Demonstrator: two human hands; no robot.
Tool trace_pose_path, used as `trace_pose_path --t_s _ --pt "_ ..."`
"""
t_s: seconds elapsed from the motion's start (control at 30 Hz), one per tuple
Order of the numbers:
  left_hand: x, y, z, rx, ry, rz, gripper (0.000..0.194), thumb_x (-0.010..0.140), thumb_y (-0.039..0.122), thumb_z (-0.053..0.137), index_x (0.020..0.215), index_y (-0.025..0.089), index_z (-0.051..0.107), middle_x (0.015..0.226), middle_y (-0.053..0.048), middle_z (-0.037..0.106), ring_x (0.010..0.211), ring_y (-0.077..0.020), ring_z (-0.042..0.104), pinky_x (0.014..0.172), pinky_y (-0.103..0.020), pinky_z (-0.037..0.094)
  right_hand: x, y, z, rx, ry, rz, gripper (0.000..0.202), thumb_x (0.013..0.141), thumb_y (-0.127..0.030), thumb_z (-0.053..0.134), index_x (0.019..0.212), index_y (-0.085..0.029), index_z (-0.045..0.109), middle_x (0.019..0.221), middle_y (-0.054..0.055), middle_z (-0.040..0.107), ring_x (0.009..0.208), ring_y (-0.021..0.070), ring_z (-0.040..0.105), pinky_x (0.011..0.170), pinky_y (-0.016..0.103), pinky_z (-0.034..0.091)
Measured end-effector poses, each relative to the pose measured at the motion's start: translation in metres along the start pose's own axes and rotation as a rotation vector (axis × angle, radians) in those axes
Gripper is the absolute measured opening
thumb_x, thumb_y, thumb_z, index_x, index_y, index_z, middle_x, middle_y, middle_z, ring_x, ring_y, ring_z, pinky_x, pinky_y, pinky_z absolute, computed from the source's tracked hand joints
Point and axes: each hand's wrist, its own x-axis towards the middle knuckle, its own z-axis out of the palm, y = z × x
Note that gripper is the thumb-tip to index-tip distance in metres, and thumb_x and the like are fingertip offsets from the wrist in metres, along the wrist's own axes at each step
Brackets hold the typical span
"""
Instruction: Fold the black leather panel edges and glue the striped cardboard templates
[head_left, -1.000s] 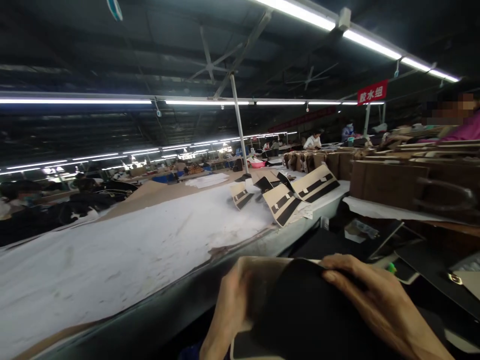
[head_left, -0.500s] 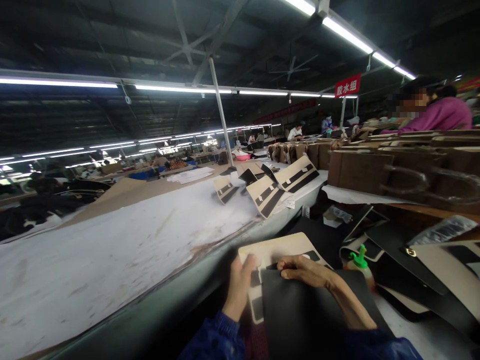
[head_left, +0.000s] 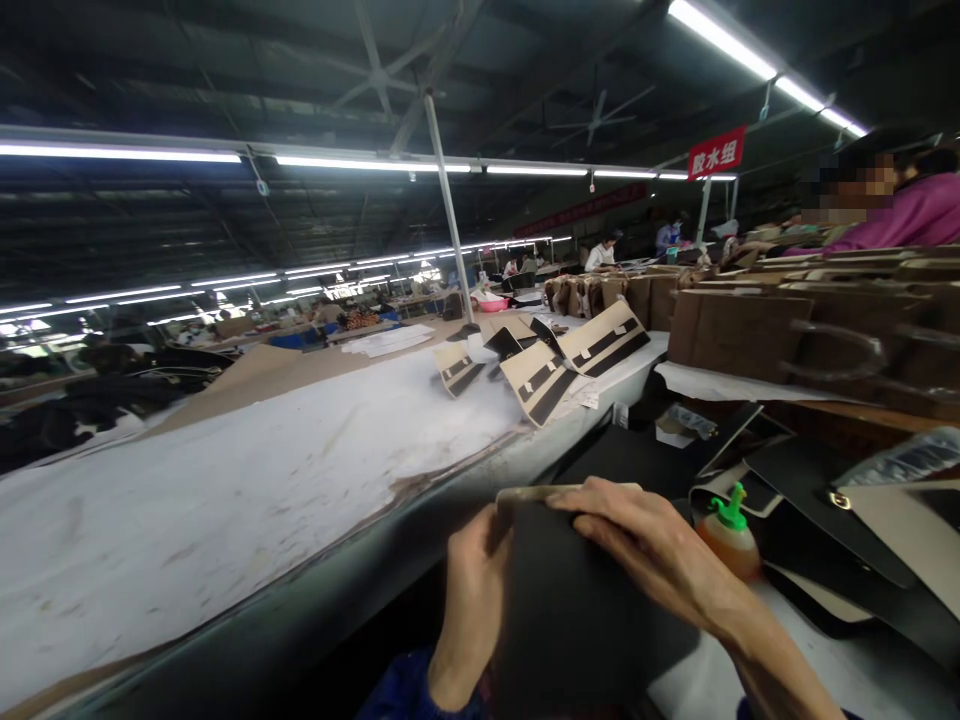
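Note:
A black-faced bag panel (head_left: 570,590) with a beige top edge stands tilted up in front of me. My left hand (head_left: 474,570) grips its upper left side, with the fingers partly hidden behind it. Across the top edge lies my right hand (head_left: 637,535), its fingers pinching the edge and the thumb on the black face. Just right of that hand is a glue-like squeeze bottle (head_left: 731,540) with a green cap and amber contents. The beige inner side of the panel is now mostly hidden from view.
A long table with stained white paper (head_left: 225,500) runs along the left. Several beige panels with black strips (head_left: 536,380) lie folded at its far end. On the right are black and beige pieces (head_left: 825,500), rows of brown bags (head_left: 739,335) and a person in purple (head_left: 892,220).
The panel has tilted so that its black face covers the beige side seen before. My right hand has come up over its top edge; my left hand still holds the left side.

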Motion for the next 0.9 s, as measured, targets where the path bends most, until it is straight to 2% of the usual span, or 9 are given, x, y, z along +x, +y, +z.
trace_pose_path --t_s 0.1,0.17,0.23,0.33,0.47,0.53,0.63,0.77,0.9 --pt "-0.016 0.032 0.005 0.005 -0.039 0.053 0.024 0.081 0.042 0.076 0.095 0.022 0.081 0.092 -0.001 0.080 0.084 -0.0218 0.072 0.074 -0.025 0.055 -0.002 -0.031 -0.001 -0.161 0.097 -0.195 0.028 0.107 -0.026 0.044 0.126 -0.028 0.064 0.084 0.000 0.061 0.070 0.0116 0.061 0.059 0.022 0.046" --pt "-0.024 0.046 0.007 0.055 -0.047 0.096 0.019 0.081 0.039 0.077 0.091 0.024 0.082 0.087 0.001 0.080 0.080 -0.0195 0.073 0.072 -0.022 0.054 -0.005 -0.046 -0.003 -0.217 0.152 -0.260 0.025 0.106 -0.029 0.048 0.126 -0.024 0.062 0.082 0.000 0.061 0.066 0.0104 0.060 0.057 0.021 0.046" --pt "-0.030 0.053 0.008 0.047 -0.081 0.079 0.020 0.082 0.038 0.076 0.094 0.024 0.082 0.089 0.000 0.081 0.082 -0.0200 0.074 0.073 -0.021 0.055 -0.010 -0.056 -0.007 -0.234 0.163 -0.311 0.025 0.106 -0.028 0.049 0.127 -0.022 0.060 0.079 -0.001 0.062 0.064 0.0093 0.061 0.057 0.020 0.047" --pt "-0.038 0.054 0.008 -0.045 -0.112 0.017 0.030 0.083 0.040 0.074 0.106 0.021 0.080 0.101 -0.005 0.081 0.094 -0.0256 0.076 0.082 -0.027 0.060 -0.017 -0.059 -0.014 -0.288 0.137 -0.330 0.031 0.104 -0.020 0.050 0.135 -0.022 0.057 0.083 -0.001 0.066 0.070 0.0102 0.064 0.062 0.021 0.050" --pt "-0.045 0.051 0.009 -0.090 -0.061 -0.045 0.035 0.080 0.040 0.078 0.110 0.022 0.079 0.109 -0.008 0.079 0.101 -0.0300 0.075 0.090 -0.034 0.062 -0.023 -0.053 -0.018 -0.433 0.165 -0.322 0.043 0.102 -0.017 0.052 0.143 -0.031 0.055 0.089 -0.002 0.070 0.069 0.0098 0.063 0.060 0.022 0.049" --pt "-0.047 0.051 0.010 -0.122 -0.073 -0.058 0.034 0.080 0.043 0.078 0.107 0.023 0.079 0.105 -0.008 0.080 0.100 -0.0303 0.076 0.089 -0.034 0.062 -0.023 -0.052 -0.017 -0.466 0.179 -0.313 0.043 0.103 -0.017 0.050 0.142 -0.033 0.057 0.090 -0.001 0.071 0.071 0.0103 0.065 0.061 0.021 0.051" --pt "-0.049 0.050 0.010 -0.092 -0.044 -0.023 0.035 0.082 0.047 0.076 0.108 0.024 0.079 0.106 -0.009 0.080 0.096 -0.0290 0.077 0.085 -0.031 0.063 -0.023 -0.054 -0.016 -0.487 0.182 -0.324 0.044 0.103 -0.018 0.046 0.144 -0.031 0.057 0.096 0.002 0.072 0.078 0.0119 0.068 0.068 0.021 0.055" --pt "-0.050 0.051 0.008 -0.059 -0.075 -0.020 0.038 0.085 0.055 0.070 0.107 0.025 0.080 0.098 -0.008 0.081 0.085 -0.0256 0.078 0.076 -0.027 0.062 -0.027 -0.053 -0.015 -0.545 0.123 -0.355 0.053 0.102 -0.016 0.044 0.154 -0.029 0.044 0.100 0.004 0.070 0.082 0.0135 0.067 0.072 0.023 0.056" --pt "-0.049 0.053 0.006 -0.029 -0.088 0.010 0.037 0.086 0.053 0.070 0.106 0.023 0.080 0.091 -0.008 0.080 0.081 -0.0240 0.077 0.073 -0.025 0.060 -0.028 -0.048 -0.014 -0.553 0.103 -0.351 0.058 0.101 -0.016 0.042 0.158 -0.026 0.037 0.101 0.007 0.069 0.084 0.0161 0.066 0.071 0.026 0.055"
